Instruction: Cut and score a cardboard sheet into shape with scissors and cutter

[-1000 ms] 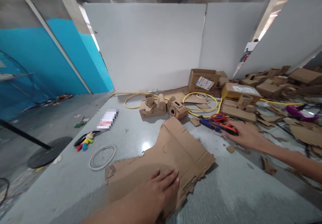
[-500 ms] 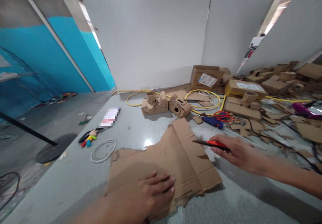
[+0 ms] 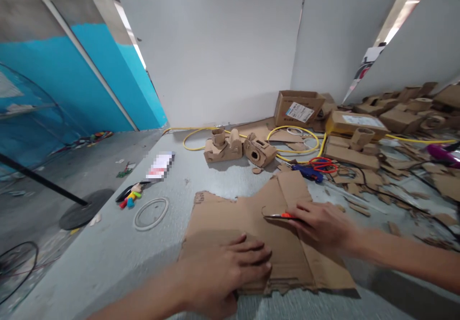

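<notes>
A torn-edged sheet of brown cardboard lies on the grey tabletop in front of me, a fold line running down its right part. My left hand rests on its near half, palm down with the fingers stretched out. In my right hand is a utility knife with a red and black handle, held over the right half of the sheet. Its blade points left, close to a small curved mark on the cardboard. Whether the tip touches the surface, I cannot tell.
Two cardboard camera-like models stand behind the sheet. Right of them are a blue glue gun, a yellow hose, boxes and many cardboard scraps. On the left lie a white ring and a colourful toy figure.
The cardboard sheet has slid right and turned slightly, with my left hand on it. My right hand has brought the knife from the sheet's right edge inward to the curved mark.
</notes>
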`<action>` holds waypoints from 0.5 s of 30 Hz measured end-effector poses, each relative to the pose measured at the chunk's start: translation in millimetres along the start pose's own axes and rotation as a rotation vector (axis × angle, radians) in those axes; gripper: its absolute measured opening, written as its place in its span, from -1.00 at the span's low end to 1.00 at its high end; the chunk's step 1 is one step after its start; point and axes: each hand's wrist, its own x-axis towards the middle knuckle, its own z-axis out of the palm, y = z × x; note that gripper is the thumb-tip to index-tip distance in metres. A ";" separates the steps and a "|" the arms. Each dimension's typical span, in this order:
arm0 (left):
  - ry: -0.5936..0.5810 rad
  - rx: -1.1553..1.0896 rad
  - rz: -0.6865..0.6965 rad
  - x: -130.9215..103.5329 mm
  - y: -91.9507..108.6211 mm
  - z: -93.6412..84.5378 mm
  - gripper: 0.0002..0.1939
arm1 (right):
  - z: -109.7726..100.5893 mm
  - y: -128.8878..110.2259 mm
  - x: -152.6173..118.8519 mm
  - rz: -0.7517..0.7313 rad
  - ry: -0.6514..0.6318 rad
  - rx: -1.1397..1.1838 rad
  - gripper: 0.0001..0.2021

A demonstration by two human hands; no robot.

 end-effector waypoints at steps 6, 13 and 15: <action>0.121 -0.016 -0.008 33.5 -8.8 -27.1 -0.23 | -10.1 23.5 -3.7 0.049 -0.041 0.012 -0.68; 0.533 0.186 -0.295 78.9 -56.4 -23.3 -0.59 | -17.4 35.5 -6.1 0.009 -0.051 0.000 -0.61; 0.639 0.215 -0.389 93.9 -68.8 -14.6 -0.55 | -16.9 37.5 -6.2 -0.008 -0.047 -0.012 -0.60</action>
